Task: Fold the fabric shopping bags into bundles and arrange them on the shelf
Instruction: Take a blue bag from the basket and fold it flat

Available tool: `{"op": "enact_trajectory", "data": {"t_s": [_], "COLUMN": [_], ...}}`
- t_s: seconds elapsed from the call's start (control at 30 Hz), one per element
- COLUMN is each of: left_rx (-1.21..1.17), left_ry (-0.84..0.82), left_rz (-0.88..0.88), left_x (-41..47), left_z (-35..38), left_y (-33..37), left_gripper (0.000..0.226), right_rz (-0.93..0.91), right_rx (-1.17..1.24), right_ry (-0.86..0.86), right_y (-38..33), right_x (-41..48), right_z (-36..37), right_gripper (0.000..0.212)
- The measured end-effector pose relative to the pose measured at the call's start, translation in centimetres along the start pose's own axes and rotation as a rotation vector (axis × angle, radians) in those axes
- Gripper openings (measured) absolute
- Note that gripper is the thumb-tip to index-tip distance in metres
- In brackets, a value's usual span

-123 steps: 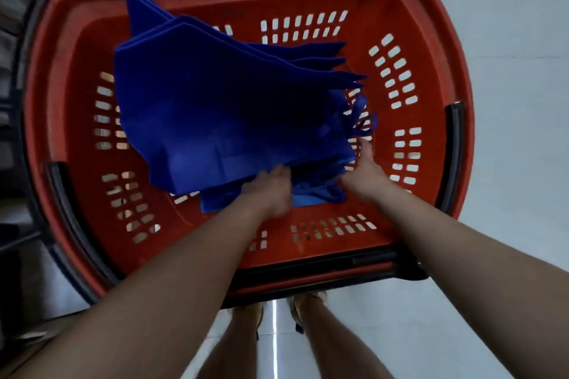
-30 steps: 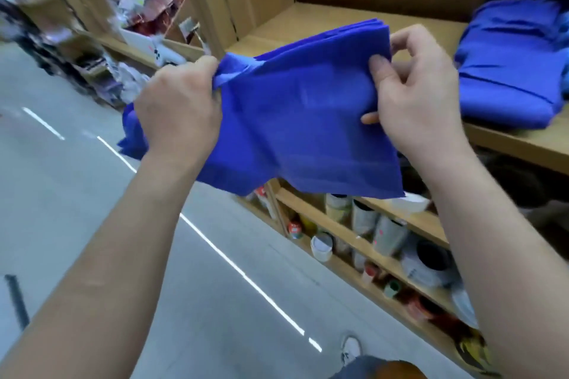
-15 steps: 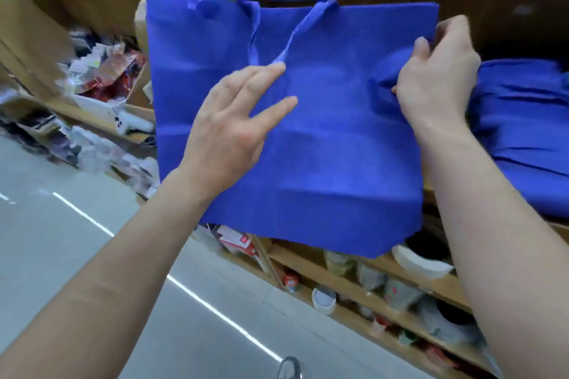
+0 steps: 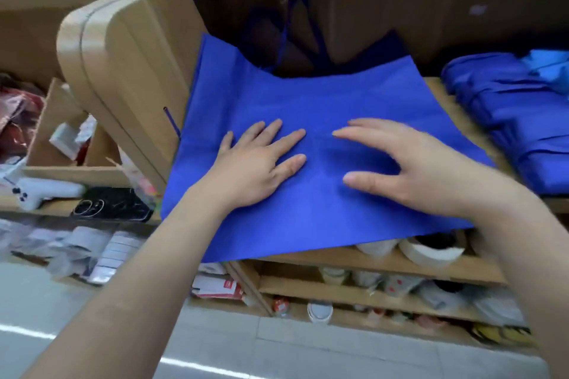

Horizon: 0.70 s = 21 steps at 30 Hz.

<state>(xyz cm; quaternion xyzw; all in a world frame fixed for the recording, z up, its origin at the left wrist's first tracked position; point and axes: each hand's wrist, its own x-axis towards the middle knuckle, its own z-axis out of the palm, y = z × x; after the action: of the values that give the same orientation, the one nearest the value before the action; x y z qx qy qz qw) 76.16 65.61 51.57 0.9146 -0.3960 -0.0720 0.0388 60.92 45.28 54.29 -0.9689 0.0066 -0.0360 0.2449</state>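
On shelf: blue bag flat; L hand & R hand fingers straight, pressing.

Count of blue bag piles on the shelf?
2. One bag spread flat mid-shelf under the left hand; one folded stack at the right end. Bags within the stack can't be counted.

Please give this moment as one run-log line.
phase: flattening | blue fabric bag: spread on wooden shelf, front overhanging | left hand: flat on bag | right hand: open over bag | folded blue bags: right
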Motion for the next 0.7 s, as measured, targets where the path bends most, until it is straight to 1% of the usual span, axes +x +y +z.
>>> {"op": "enact_trajectory", "data": {"t_s": [0.03, 0.07, 0.1, 0.17, 0.2, 0.23, 0.27, 0.33, 0.37, 0.4, 0.43, 0.5, 0.53, 0.57, 0.6, 0.63, 0.7], "left_rx": [-0.025, -0.057, -0.097, -0.13, -0.079, 0.023, 0.14, 0.312, 0.336, 0.335, 0.311, 0.232, 0.202, 0.181, 0.169, 0.162, 0.145], "left_ry": [0.006, 0.028, 0.051, 0.004, -0.048, -0.09, -0.075, 0.063, 0.117, 0.165, 0.197, 0.263, 0.287, 0.296, 0.295, 0.299, 0.334], "left_rz": [0.038, 0.093, 0.154, 0.214, 0.213, 0.203, 0.198, 0.219, 0.217, 0.219, 0.215, 0.183, 0.166, 0.148, 0.136, 0.128, 0.131], "left_x": [0.2, 0.0, -0.6, -2.9, -4.3, -5.7, -6.9, -8.1, -8.2, -8.1, -7.9, -7.7, -7.6, -7.5, -7.5, -7.5, -7.4], "left_z": [-0.2, -0.5, -0.8, -1.2, -1.0, -0.4, 0.4, 2.1, 2.5, 2.7, 2.7, 2.1, 1.9, 1.8, 1.8, 1.9, 2.0], "left_y": [-0.1, -0.3, -0.5, -1.0, -1.1, -1.1, -0.8, -0.4, -0.3, -0.3, -0.4, -0.3, -0.2, -0.1, 0.0, 0.0, 0.2], "left_gripper": [0.061, 0.065, 0.072, 0.094, 0.106, 0.114, 0.12, 0.127, 0.124, 0.118, 0.11, 0.096, 0.091, 0.088, 0.086, 0.085, 0.079], "right_rz": [0.032, 0.059, 0.076, 0.098, 0.092, 0.082, 0.076, 0.08, 0.097, 0.123, 0.151, 0.234, 0.303, 0.387, 0.473, 0.545, 0.603], "right_rx": [-0.099, -0.204, -0.285, -0.353, -0.357, -0.356, -0.343, -0.269, -0.196, -0.114, -0.066, -0.124, -0.153, -0.158, -0.145, -0.12, -0.079], "right_ry": [-0.083, -0.117, -0.113, -0.085, -0.077, -0.08, -0.089, -0.073, -0.014, 0.091, 0.234, 0.553, 0.668, 0.724, 0.714, 0.656, 0.539], "right_y": [-0.1, 0.1, 0.4, 0.9, 1.1, 1.2, 1.3, 1.1, 0.8, 0.5, 0.4, 0.4, 0.2, 0.0, -0.2, -0.4, -1.0], "right_x": [-0.6, -0.9, -1.0, -0.9, -0.9, -0.9, -0.9, -0.7, -0.7, -0.8, -1.2, -2.5, -3.5, -4.4, -5.1, -5.7, -6.2], "right_z": [0.8, 1.5, 2.0, 2.3, 2.2, 2.3, 2.3, 2.1, 2.0, 2.0, 2.0, 1.6, 1.3, 1.0, 1.0, 1.1, 1.8], "right_gripper": [0.085, 0.092, 0.095, 0.102, 0.106, 0.107, 0.107, 0.097, 0.088, 0.079, 0.07, 0.061, 0.06, 0.062, 0.066, 0.07, 0.079]}}
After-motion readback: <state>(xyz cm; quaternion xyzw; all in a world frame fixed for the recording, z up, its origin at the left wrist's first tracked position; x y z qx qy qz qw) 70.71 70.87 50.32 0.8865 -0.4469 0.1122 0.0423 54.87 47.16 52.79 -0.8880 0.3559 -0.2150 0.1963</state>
